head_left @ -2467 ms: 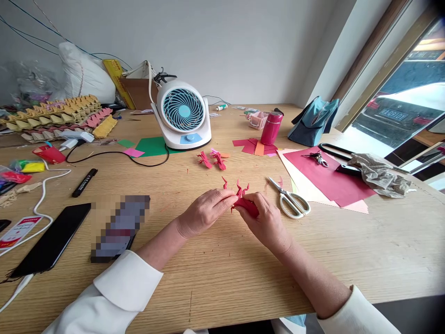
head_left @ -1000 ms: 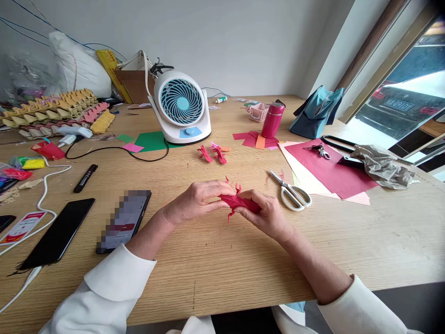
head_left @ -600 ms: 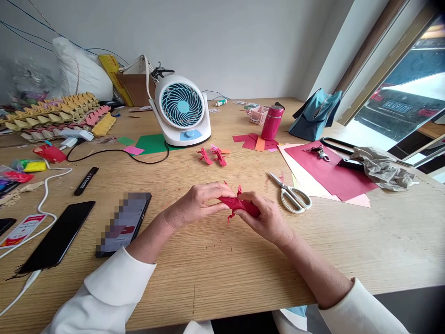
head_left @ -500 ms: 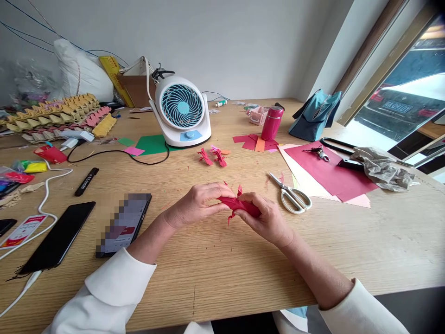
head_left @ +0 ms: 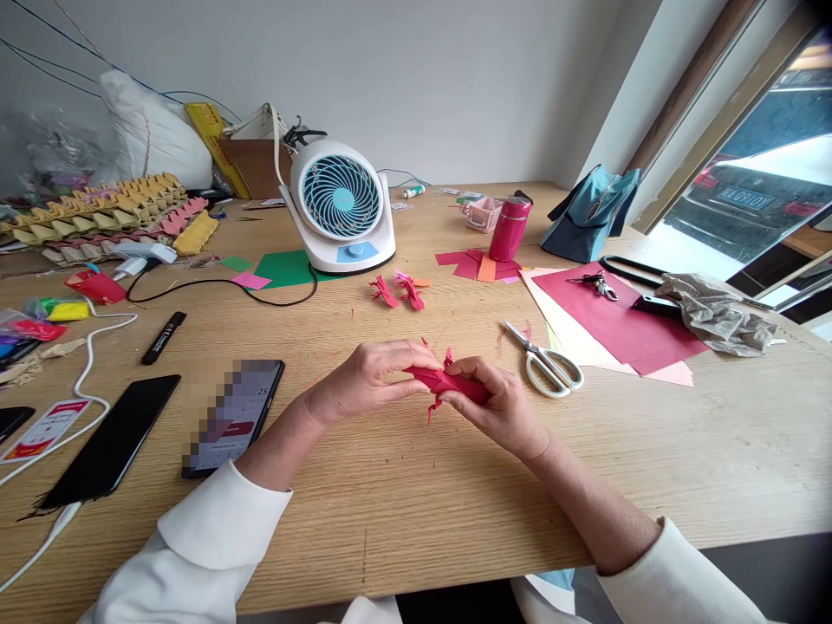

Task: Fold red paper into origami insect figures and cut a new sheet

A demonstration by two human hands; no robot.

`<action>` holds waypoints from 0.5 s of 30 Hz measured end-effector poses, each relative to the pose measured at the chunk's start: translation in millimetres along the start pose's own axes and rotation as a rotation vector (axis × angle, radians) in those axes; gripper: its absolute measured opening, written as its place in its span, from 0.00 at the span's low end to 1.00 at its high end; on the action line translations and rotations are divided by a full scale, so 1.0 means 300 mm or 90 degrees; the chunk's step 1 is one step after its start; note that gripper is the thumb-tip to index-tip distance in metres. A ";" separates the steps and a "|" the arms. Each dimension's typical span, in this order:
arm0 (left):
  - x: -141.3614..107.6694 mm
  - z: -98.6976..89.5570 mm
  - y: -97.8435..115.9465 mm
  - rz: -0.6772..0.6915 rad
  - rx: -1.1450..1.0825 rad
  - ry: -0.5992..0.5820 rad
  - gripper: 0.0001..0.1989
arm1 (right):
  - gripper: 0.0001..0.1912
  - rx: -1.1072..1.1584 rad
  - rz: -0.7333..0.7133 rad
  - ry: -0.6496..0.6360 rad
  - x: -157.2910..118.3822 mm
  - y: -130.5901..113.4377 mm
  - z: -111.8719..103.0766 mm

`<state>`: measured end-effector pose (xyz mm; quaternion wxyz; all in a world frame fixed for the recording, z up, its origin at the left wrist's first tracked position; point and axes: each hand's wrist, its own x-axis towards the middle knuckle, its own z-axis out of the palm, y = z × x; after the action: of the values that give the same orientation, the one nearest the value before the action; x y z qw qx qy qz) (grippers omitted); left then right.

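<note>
A red folded-paper figure (head_left: 440, 380) with thin pointed limbs is held between both hands above the table, in the middle of the head view. My left hand (head_left: 367, 381) pinches its left end between fingers and thumb. On its right end my right hand (head_left: 497, 403) is closed, thumb below and fingers above, hiding part of the paper. Two smaller red folded-paper figures (head_left: 398, 291) lie beyond the hands, near the fan. Scissors with white handles (head_left: 549, 364) rest to the right of my right hand, blades pointing away to the left.
A white fan (head_left: 343, 204) stands at the back. Right of it are a pink bottle (head_left: 510, 230), a blue bag (head_left: 591, 217) and red paper sheets (head_left: 617, 316). To the left lie a phone (head_left: 237, 420), a black tablet-like device (head_left: 113, 440), a marker (head_left: 163, 338) and a white cable (head_left: 87, 364).
Both hands keep their hold on the red folded-paper figure, which has barely shifted. The rest of the table looks the same, apart from a slight shift of the view.
</note>
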<state>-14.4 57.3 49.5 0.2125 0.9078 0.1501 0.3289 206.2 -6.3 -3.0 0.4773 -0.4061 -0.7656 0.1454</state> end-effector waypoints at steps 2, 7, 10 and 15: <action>0.002 -0.006 0.006 -0.011 -0.010 -0.015 0.11 | 0.11 0.008 -0.003 -0.004 0.001 -0.001 0.001; 0.003 -0.016 0.014 -0.017 -0.016 -0.043 0.11 | 0.10 0.027 0.011 -0.007 0.005 -0.005 -0.001; 0.001 -0.016 0.014 -0.028 -0.012 -0.050 0.11 | 0.09 0.016 0.004 -0.005 0.005 -0.007 -0.001; 0.001 -0.015 0.020 -0.033 -0.009 -0.052 0.09 | 0.08 0.012 0.016 -0.003 0.007 -0.007 0.002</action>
<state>-16.5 53.6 55.7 0.2332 0.9147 0.1626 0.2873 204.1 -6.0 -0.9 0.4773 -0.4112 -0.7600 0.1595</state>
